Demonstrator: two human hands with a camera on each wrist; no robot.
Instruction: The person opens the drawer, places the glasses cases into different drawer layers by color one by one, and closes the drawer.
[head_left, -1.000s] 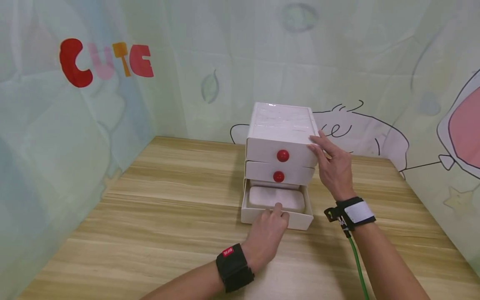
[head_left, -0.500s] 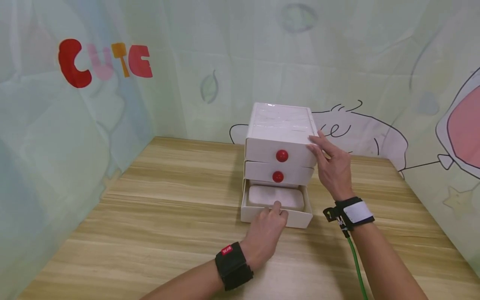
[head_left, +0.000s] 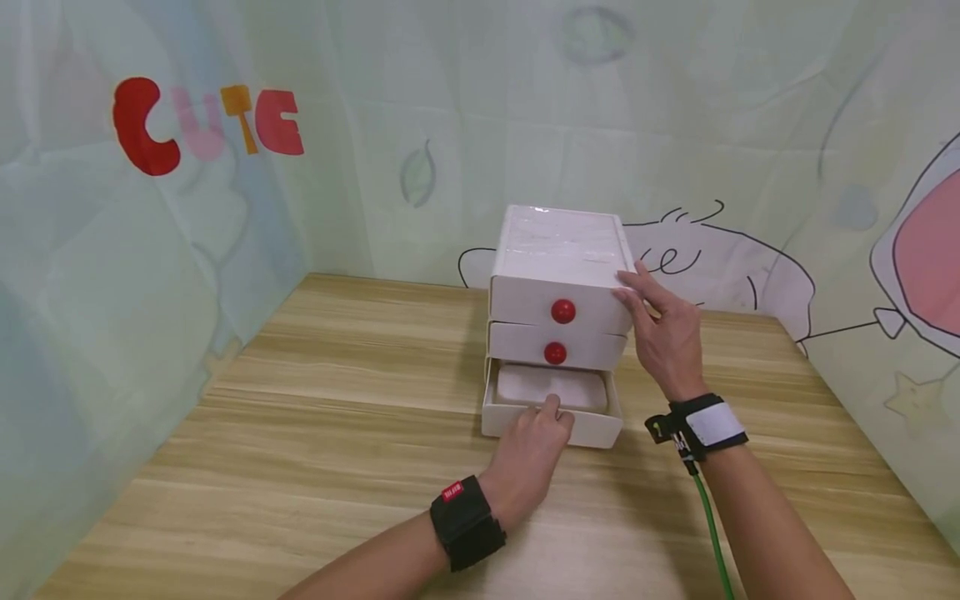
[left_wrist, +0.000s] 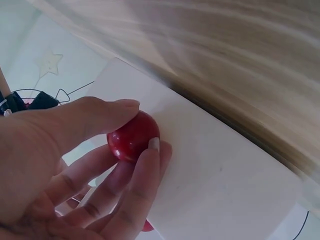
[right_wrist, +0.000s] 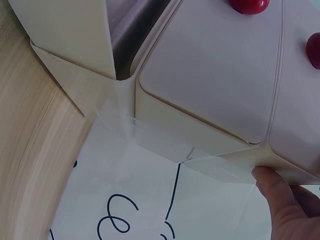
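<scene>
A white three-drawer box (head_left: 566,242) stands on the table, its lowest drawer (head_left: 592,429) pulled partway out. Inside that drawer lies a pale, rounded-corner case (head_left: 552,387). With thumb and fingers my left hand (head_left: 528,454) pinches the drawer's red round knob (left_wrist: 134,136), which the left wrist view shows and the hand hides in the head view. The upper two drawers are closed, each with a red knob (head_left: 563,311). My right hand (head_left: 670,342) holds the box at its upper right front corner, the thumb (right_wrist: 272,185) against the side.
The wood-grain table (head_left: 360,417) extends around the box. Behind and beside it hangs a printed cloth backdrop (head_left: 420,100). A green cable (head_left: 714,525) runs down from the right wristband (head_left: 708,425).
The lowest drawer has slid a little further into the box, with my left hand moving forward on its knob. My right hand keeps its place on the box.
</scene>
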